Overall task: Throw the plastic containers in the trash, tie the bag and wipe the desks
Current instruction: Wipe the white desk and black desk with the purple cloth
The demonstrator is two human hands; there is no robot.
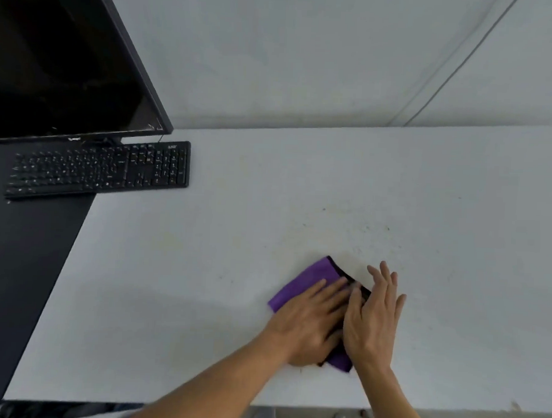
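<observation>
A folded purple cloth (306, 280) with a dark edge lies flat on the white desk (203, 269), near its front edge. My left hand (308, 322) presses on the cloth with straight fingers. My right hand (372, 318) lies beside it, fingers straight and spread, covering the cloth's right part. Both hands hide most of the cloth. Small brown specks and faint stains (355, 224) mark the desk just beyond the hands. No plastic container or trash bag is in view.
A black keyboard (97, 168) sits at the left on a black desk mat (25, 262), below a dark monitor (64, 60). A grey wall with a cable (455, 68) rises behind the desk. The floor and shoes show below the front edge.
</observation>
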